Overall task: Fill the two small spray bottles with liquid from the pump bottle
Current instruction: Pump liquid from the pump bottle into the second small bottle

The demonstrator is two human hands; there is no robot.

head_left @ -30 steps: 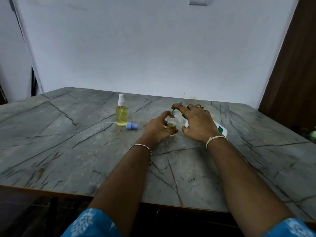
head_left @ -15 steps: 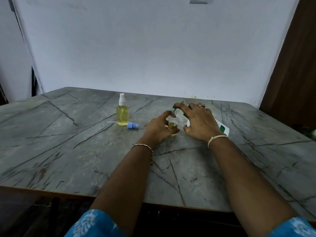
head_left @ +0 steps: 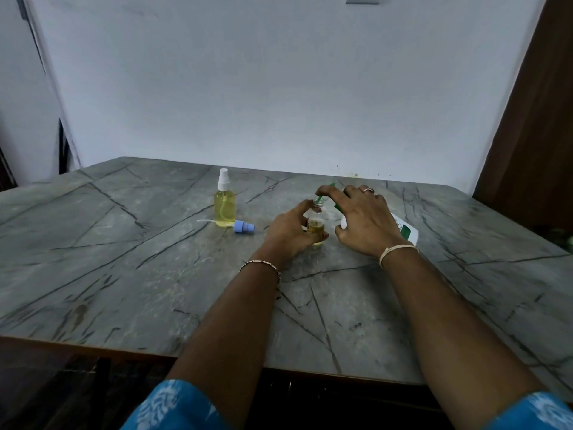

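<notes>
A small clear spray bottle (head_left: 317,218) without its cap stands on the marble table (head_left: 130,268), with yellow liquid low in it. My left hand (head_left: 290,232) wraps around its lower part. My right hand (head_left: 364,220) grips the white pump bottle (head_left: 406,231), tilted, with its green nozzle (head_left: 321,198) at the small bottle's mouth and my index finger on the pump head. To the left stands a second spray bottle (head_left: 224,207), nearly full of yellow liquid, white sprayer fitted. A blue sprayer cap (head_left: 243,226) with its dip tube lies beside it.
A white wall rises behind the table's far edge. A dark wooden door (head_left: 533,119) stands at the right. The table's near edge runs across the lower part of the view, with dark space under it.
Both hands stay on the small bottle and pump bottle. The view has shifted slightly; the liquid level in the open bottle shows no clear difference.
</notes>
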